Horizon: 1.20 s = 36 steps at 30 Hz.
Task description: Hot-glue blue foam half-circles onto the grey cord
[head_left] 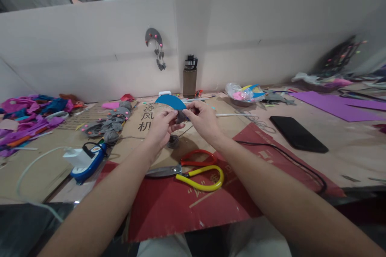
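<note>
My left hand [161,127] and my right hand [202,119] meet above the middle of the table, fingers pinched together on a small grey felt piece [181,117]. A blue half-round foam piece [170,101] stands up just behind the fingers; which hand holds it I cannot tell. Under the hands lies another small grey rolled piece [173,141] on the cardboard. Scissors [193,170] with one red and one yellow handle rest on the red cardboard sheet [169,209], close to my forearms.
A blue glue gun [87,160] with a white plug lies left. Grey felt flowers [111,124] and purple and blue fabric scraps [27,116] are further left. A bottle [189,77] stands at the white partition. A black phone [297,133] and purple sheets [337,105] lie right.
</note>
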Each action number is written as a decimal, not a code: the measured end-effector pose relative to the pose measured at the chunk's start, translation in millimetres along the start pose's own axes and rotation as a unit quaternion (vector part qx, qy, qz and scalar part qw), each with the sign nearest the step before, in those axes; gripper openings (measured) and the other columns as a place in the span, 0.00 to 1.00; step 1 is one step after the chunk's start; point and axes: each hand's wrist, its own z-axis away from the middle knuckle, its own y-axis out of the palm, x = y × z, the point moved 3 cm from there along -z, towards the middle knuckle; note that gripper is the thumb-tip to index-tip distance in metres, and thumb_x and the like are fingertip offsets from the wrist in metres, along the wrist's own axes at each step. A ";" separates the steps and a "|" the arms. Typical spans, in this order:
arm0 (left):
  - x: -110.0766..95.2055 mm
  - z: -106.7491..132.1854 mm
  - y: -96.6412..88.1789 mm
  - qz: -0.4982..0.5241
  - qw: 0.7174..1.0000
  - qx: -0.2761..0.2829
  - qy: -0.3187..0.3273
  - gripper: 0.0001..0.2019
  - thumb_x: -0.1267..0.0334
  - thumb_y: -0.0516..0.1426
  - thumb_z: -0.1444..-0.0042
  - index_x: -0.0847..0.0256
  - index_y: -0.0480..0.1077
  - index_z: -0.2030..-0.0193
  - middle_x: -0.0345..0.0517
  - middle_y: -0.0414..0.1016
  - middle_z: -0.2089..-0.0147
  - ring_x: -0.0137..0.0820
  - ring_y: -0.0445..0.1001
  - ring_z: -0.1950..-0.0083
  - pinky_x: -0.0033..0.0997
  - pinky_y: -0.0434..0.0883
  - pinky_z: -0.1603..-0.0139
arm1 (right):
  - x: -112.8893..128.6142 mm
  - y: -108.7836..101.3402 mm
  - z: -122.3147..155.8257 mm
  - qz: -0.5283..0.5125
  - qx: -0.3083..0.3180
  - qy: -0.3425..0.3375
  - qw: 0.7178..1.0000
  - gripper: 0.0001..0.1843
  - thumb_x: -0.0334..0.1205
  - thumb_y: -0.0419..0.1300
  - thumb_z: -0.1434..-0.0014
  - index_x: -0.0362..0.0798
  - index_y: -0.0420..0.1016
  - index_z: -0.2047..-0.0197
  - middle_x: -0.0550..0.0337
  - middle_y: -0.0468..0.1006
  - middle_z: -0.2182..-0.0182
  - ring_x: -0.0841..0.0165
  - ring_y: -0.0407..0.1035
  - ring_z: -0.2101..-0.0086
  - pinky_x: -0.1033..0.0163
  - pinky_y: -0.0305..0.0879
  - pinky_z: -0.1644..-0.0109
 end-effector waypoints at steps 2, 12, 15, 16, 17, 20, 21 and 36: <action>-0.1 -0.8 0.5 0.032 0.999 0.004 0.006 0.07 0.68 0.60 0.54 0.65 0.64 0.72 0.43 0.71 0.72 0.25 0.72 0.69 0.29 0.74 0.65 | 0.4 0.8 0.3 -0.007 0.009 0.003 1.000 0.05 0.40 0.56 0.48 0.48 0.70 0.69 0.63 0.68 0.74 0.71 0.60 0.72 0.64 0.57 0.66; -4.9 -0.7 -2.9 0.045 0.994 -0.038 0.090 0.10 0.67 0.62 0.58 0.63 0.63 0.71 0.39 0.72 0.71 0.28 0.74 0.67 0.32 0.73 0.62 | 3.1 0.0 0.8 -0.052 0.000 0.012 0.999 0.17 0.38 0.57 0.49 0.48 0.60 0.55 0.67 0.63 0.75 0.72 0.61 0.72 0.64 0.58 0.66; -6.3 0.1 -2.0 0.049 0.993 -0.036 0.097 0.09 0.67 0.62 0.57 0.63 0.64 0.72 0.40 0.72 0.71 0.28 0.74 0.67 0.32 0.73 0.63 | 5.4 -1.9 1.2 -0.058 0.000 0.006 0.998 0.12 0.39 0.55 0.47 0.48 0.62 0.58 0.66 0.64 0.74 0.72 0.61 0.73 0.64 0.58 0.66; -6.7 0.4 -1.5 0.049 0.994 -0.034 0.095 0.09 0.67 0.62 0.57 0.63 0.64 0.72 0.40 0.72 0.71 0.28 0.74 0.67 0.31 0.73 0.64 | 5.4 -2.1 1.1 -0.065 0.000 0.007 0.998 0.11 0.39 0.55 0.46 0.48 0.63 0.59 0.65 0.64 0.74 0.72 0.61 0.72 0.64 0.58 0.66; -7.0 0.6 -0.9 0.049 0.994 -0.030 0.091 0.09 0.67 0.61 0.57 0.64 0.64 0.72 0.41 0.72 0.71 0.28 0.74 0.67 0.31 0.73 0.64 | 4.8 -2.0 0.8 -0.073 0.002 0.009 0.997 0.10 0.39 0.55 0.46 0.48 0.63 0.60 0.64 0.65 0.73 0.72 0.61 0.72 0.64 0.59 0.66; -6.7 0.6 0.8 0.047 0.996 -0.012 0.073 0.08 0.67 0.61 0.56 0.64 0.65 0.72 0.42 0.73 0.70 0.28 0.74 0.67 0.31 0.73 0.63 | 0.6 -0.5 -0.9 -0.106 0.003 0.026 0.994 0.08 0.39 0.55 0.46 0.48 0.64 0.61 0.63 0.66 0.71 0.73 0.61 0.72 0.65 0.59 0.67; -6.5 0.4 1.1 0.048 0.996 -0.007 0.070 0.08 0.67 0.61 0.56 0.64 0.65 0.72 0.42 0.73 0.70 0.28 0.74 0.66 0.31 0.73 0.63 | -1.1 0.2 -1.6 -0.118 0.003 0.035 0.992 0.08 0.39 0.55 0.47 0.48 0.64 0.62 0.63 0.66 0.71 0.73 0.60 0.72 0.65 0.59 0.68; -0.1 -4.7 -3.0 0.054 0.997 0.004 0.053 0.05 0.67 0.60 0.53 0.65 0.68 0.70 0.45 0.75 0.69 0.27 0.74 0.68 0.27 0.73 0.65 | -4.8 2.6 -2.7 -0.166 0.016 0.099 0.981 0.12 0.42 0.57 0.50 0.48 0.64 0.62 0.67 0.64 0.76 0.75 0.58 0.76 0.68 0.55 0.72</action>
